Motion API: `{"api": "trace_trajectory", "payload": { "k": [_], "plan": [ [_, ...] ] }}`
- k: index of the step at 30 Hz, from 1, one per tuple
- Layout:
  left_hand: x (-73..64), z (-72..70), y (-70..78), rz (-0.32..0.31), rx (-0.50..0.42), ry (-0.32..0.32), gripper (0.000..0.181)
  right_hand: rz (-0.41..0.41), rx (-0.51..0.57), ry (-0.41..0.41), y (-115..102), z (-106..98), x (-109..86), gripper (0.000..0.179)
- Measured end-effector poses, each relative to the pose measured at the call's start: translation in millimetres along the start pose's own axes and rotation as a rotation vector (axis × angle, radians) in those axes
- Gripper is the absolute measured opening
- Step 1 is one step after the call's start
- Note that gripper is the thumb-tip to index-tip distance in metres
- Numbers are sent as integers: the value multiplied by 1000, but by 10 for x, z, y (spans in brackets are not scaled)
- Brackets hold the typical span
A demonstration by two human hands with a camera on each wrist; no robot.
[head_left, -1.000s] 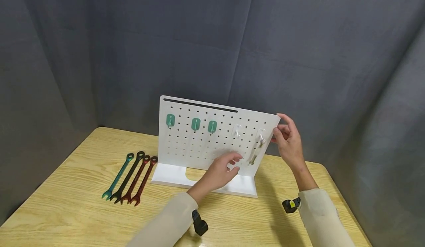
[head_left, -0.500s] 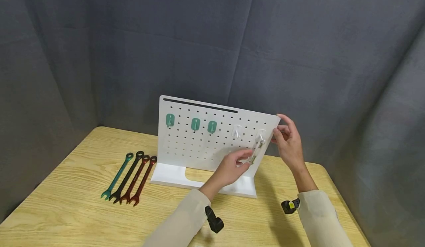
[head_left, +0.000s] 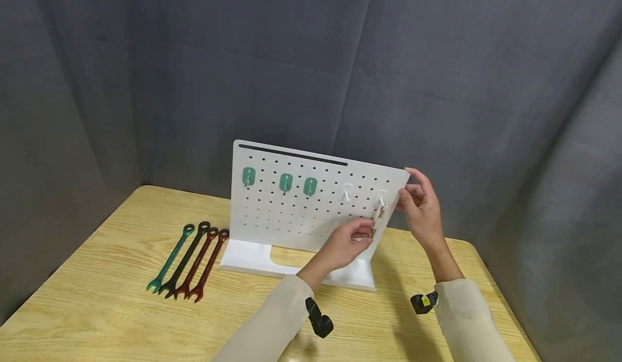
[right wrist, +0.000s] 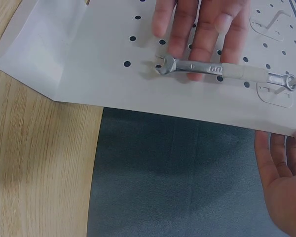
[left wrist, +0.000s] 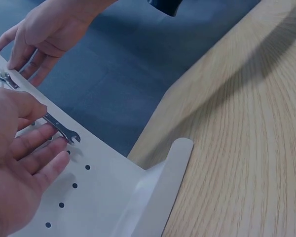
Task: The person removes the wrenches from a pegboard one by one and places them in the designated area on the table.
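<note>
A small silver combination wrench (right wrist: pixel 200 68), with a pale band round its middle, hangs by its ring end from a white hook (right wrist: pixel 276 96) at the right side of a white pegboard (head_left: pixel 301 205). My left hand (head_left: pixel 345 246) is at the wrench's lower part; in the right wrist view its extended fingers lie behind the shank and touch it, while the thumb stands apart from it. At the board's upper right corner, my right hand (head_left: pixel 423 216) grips the edge between thumb and fingers. The board stands tilted on its white base.
Left of the board, a teal wrench (head_left: pixel 170 262), a black wrench (head_left: pixel 187 258) and two dark red wrenches (head_left: pixel 210 265) lie side by side on the wooden table (head_left: pixel 97 308). Three green hooks (head_left: pixel 285 182) and another white hook (head_left: pixel 346 193) line the board. Grey curtains (head_left: pixel 272 70) surround the table.
My left hand has moved right across the front of the board and reached the hanging wrench. My right hand has kept its grip on the board's corner.
</note>
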State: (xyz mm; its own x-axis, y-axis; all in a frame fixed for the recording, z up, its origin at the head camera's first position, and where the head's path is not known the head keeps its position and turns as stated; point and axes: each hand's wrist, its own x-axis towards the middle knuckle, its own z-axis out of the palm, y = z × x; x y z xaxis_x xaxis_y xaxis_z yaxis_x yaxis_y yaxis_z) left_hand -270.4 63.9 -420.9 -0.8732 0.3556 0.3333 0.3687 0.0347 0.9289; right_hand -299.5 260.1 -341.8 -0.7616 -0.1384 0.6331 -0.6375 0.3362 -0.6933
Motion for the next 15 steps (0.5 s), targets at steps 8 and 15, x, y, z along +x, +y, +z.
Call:
{"api": "trace_trajectory", "payload": {
  "k": [8, 15],
  "plan": [
    [7, -23, -7, -56, 23, -11, 14, 13, -14, 5, -19, 13, -2, 52],
    [-30, -59, -4, -84, -108, -51, 12, 18, -26, 8, 10, 2, 9, 53]
  ]
}}
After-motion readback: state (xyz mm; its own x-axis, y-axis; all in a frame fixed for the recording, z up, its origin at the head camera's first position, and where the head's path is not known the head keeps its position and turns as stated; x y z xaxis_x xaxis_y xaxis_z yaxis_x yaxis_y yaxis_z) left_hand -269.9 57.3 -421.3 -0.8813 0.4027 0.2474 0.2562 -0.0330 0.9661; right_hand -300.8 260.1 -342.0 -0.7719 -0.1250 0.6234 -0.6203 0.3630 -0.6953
